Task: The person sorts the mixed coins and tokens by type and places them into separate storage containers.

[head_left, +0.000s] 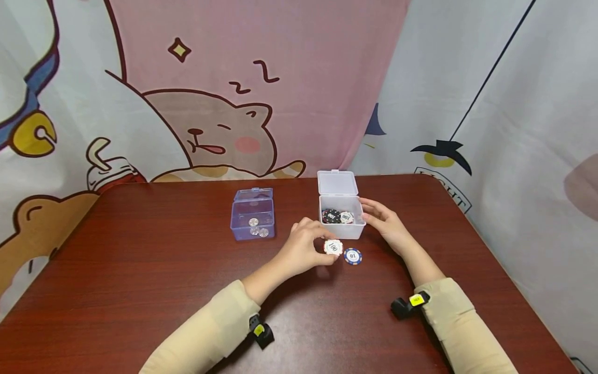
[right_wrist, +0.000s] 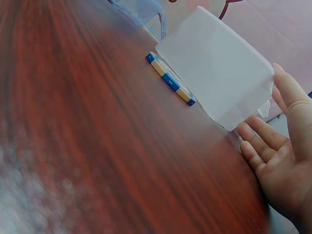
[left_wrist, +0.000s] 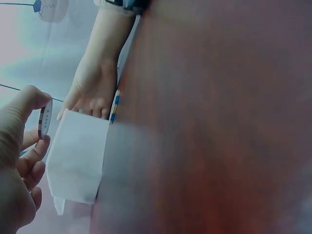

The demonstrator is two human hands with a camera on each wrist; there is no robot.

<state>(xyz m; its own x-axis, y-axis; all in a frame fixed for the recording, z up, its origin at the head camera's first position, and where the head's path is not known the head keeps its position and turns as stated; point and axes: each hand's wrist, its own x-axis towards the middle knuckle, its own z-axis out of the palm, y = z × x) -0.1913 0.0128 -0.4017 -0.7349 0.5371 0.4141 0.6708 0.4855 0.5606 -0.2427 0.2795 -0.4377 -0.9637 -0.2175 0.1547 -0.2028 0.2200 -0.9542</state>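
Note:
Between thumb and fingers, my left hand (head_left: 301, 246) pinches a white poker chip (head_left: 333, 247) marked 100, raised just in front of a white plastic box (head_left: 343, 231). The left wrist view shows that chip edge-on, apart from the box. My right hand (head_left: 390, 226) rests against the box's right side with its fingers extended. Inside the box, whose lid (head_left: 337, 183) stands up at the back, lie black chips (head_left: 331, 216) and a white chip (head_left: 347, 217). A blue-edged chip (head_left: 352, 256) marked 10 lies flat on the table before the box.
To the left stands a translucent blue box (head_left: 237, 231), lid raised, with several small clear round pieces (head_left: 254, 230) in it. Both boxes sit on a brown wooden table (head_left: 163, 270). Behind it hangs a printed curtain (head_left: 303, 62).

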